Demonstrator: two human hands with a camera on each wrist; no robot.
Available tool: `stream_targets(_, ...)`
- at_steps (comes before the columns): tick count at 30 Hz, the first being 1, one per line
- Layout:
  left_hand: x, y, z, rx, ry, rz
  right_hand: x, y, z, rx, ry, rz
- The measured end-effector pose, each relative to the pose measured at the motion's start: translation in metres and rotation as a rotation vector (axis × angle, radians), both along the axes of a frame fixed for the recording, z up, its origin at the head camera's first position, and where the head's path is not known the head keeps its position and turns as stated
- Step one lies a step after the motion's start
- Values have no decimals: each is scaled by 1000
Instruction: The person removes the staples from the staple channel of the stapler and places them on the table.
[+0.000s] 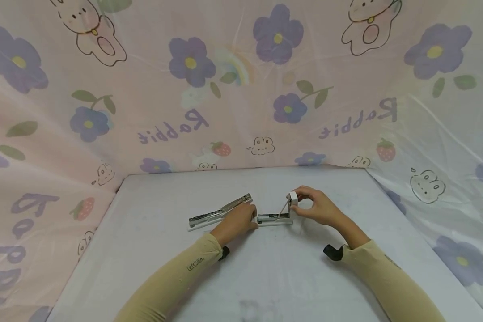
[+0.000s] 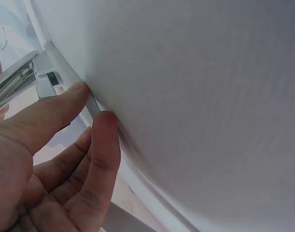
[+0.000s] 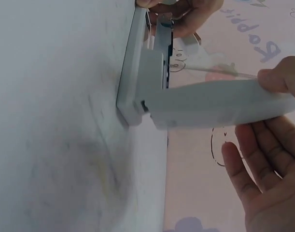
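A white stapler [image 1: 274, 222] lies on the table with its top cover swung up to about a right angle from its base. My left hand [image 1: 236, 221] pinches the end of the base away from the hinge, thumb and forefinger on its sides in the left wrist view. Between thumb and fingers, my right hand [image 1: 319, 207] holds the free end of the raised cover [image 3: 210, 104]. A thin rod [image 3: 210, 72] runs from the cover toward the metal staple track. Just left of my left hand, a second opened stapler [image 1: 204, 218] shows its metal track, partly hidden by that hand.
The pale table [image 1: 281, 273] ends at a hanging cloth [image 1: 233, 103] printed with flowers and rabbits, at the back and both sides. Black wrist pieces [image 1: 333, 252] stick out below the sleeves [image 1: 177, 277] of both arms.
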State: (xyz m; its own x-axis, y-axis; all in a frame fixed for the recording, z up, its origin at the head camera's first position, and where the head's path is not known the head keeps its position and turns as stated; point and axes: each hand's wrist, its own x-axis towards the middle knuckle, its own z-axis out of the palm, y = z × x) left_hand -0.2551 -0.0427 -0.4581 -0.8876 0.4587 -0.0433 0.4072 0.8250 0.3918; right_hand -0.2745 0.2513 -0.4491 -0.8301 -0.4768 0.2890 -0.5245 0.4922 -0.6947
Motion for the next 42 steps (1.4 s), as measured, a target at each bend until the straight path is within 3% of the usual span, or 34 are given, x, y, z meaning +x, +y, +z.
stream_targets(12,-1,3,-3,-59,39,3,1,31,-2,-42,14,38)
stream_targets(27,1,3,0,-102,79,-7,-1,58,2,50,-103,17)
stream_targets(42,3,1,3,-63,61,-38,-1,66,-8,157,-117,12)
